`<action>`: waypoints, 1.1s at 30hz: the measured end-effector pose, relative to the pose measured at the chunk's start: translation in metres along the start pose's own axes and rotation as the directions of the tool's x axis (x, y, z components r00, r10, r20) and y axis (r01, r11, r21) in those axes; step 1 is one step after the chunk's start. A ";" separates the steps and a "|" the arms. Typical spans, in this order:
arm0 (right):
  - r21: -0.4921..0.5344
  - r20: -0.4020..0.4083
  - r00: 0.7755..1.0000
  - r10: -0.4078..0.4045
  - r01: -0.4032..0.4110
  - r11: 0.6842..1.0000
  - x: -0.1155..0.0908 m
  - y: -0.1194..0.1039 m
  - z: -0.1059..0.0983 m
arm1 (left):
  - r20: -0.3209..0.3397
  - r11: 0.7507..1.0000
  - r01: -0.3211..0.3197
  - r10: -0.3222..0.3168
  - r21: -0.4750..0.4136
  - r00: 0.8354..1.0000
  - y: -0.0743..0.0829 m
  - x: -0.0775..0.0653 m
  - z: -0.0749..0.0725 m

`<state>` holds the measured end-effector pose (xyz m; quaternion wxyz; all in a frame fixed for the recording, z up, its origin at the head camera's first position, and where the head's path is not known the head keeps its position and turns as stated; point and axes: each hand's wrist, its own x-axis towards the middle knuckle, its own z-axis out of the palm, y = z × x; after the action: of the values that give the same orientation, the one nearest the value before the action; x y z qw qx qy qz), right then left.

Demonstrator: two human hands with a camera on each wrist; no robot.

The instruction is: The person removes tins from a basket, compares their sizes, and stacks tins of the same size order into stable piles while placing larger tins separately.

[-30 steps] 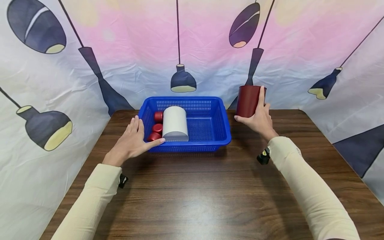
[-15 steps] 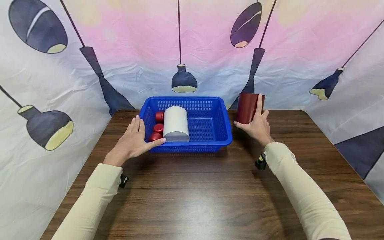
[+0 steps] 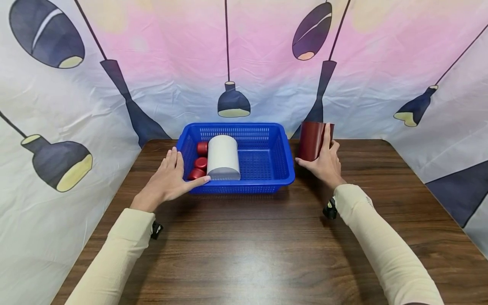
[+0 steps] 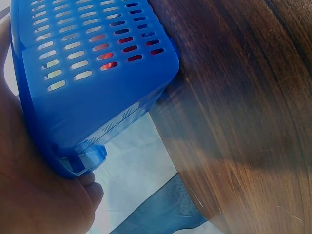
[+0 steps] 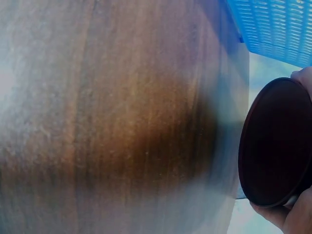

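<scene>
A dark red cylindrical container (image 3: 310, 142) is held by my right hand (image 3: 325, 165) beside the right end of the blue basket (image 3: 244, 183). The thumb lies at its lower left side, and a finger runs up its right side. Its dark round base (image 5: 275, 141) faces the right wrist camera. My left hand (image 3: 165, 182) rests on the basket's left front corner, fingers straight and the thumb along the front rim. In the left wrist view its palm and fingertips lie against the basket's rim (image 4: 36, 136). Inside the basket are a white round-topped object (image 3: 223, 154) and several small red lidded pieces (image 3: 196, 174).
The basket stands near the back of a brown wooden table (image 3: 244, 241). Behind the table hangs a cloth backdrop (image 3: 167, 76) printed with lamps. A small black device (image 3: 330, 209) is worn at the right wrist, another (image 3: 156, 230) at the left.
My right hand has lowered the red container toward the table and brought it slightly left, closer to the basket. My left hand has stayed on the rim.
</scene>
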<state>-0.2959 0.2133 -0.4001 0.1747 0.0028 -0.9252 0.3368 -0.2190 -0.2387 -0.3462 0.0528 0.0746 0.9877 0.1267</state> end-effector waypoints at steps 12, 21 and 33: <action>0.004 -0.029 1.000 -0.010 0.010 1.000 -0.003 0.008 0.010 | 0.006 1.000 0.000 0.000 0.009 1.000 -0.001 0.001 0.001; 0.004 -0.042 0.999 -0.012 0.012 1.000 -0.004 0.011 0.015 | 0.006 1.000 0.004 -0.004 0.009 1.000 0.000 0.001 0.000; 0.020 -0.092 0.995 -0.031 0.033 0.999 -0.009 0.015 0.018 | 0.010 1.000 0.002 -0.002 0.005 1.000 0.000 0.001 -0.001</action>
<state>-0.2949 0.2122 -0.4251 0.2224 0.0040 -0.9124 0.3435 -0.2200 -0.2382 -0.3456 0.0576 0.0745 0.9879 0.1236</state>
